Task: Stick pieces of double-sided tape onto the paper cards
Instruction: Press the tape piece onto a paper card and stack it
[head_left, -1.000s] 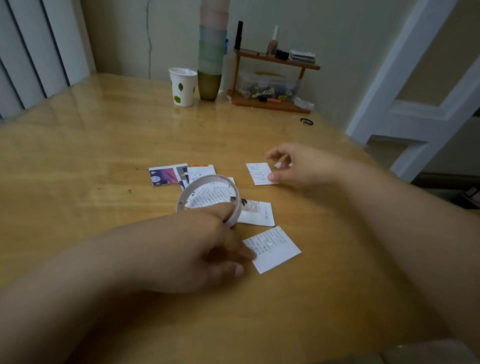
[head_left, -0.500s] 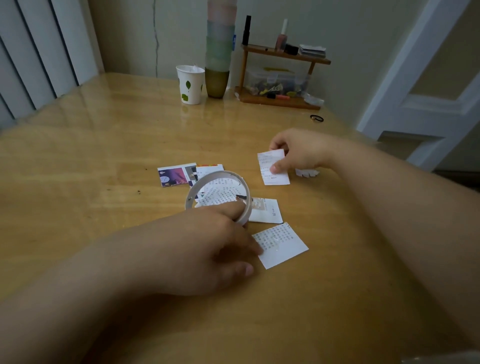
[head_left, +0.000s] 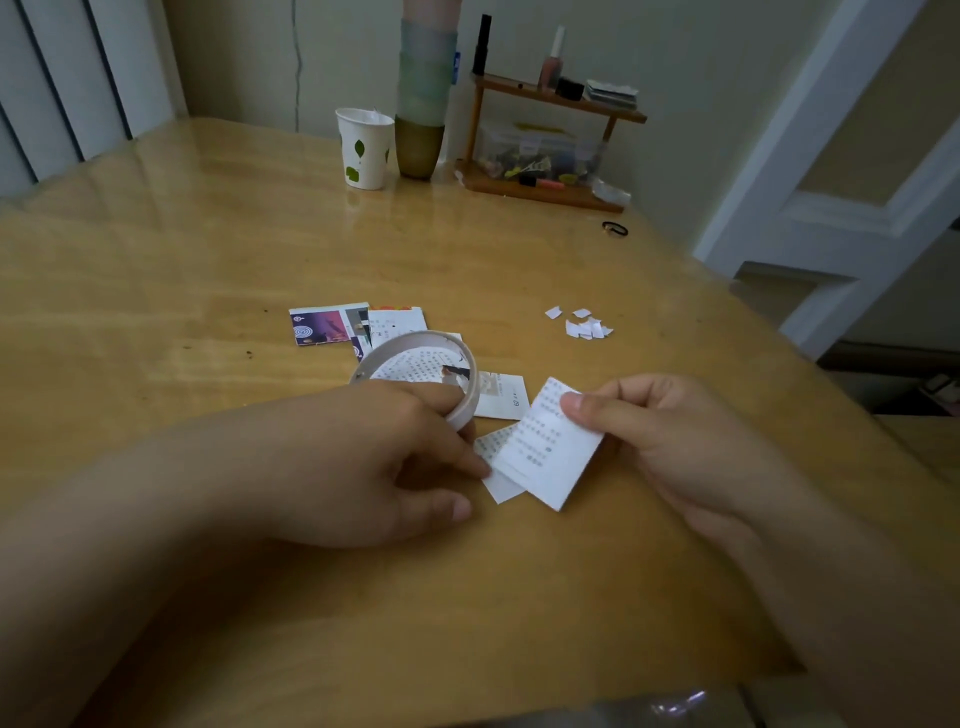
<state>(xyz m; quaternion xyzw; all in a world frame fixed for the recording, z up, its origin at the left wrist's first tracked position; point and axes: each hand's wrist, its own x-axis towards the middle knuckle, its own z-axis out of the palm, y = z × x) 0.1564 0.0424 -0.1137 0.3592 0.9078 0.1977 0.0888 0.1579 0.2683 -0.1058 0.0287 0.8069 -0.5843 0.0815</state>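
Here the right hand (head_left: 670, 441) pinched a printed card (head_left: 545, 447) by thumb and fingers, tilted above the desk (head_left: 208, 260); the left hand (head_left: 374, 457), fingers curled, held the tape roll (head_left: 465, 410) and touched another card (head_left: 496, 467) beneath.

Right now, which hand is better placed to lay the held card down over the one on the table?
The right hand: it already pinches the printed card just above the lower card. The left hand grips the tape roll and touches that lower card.
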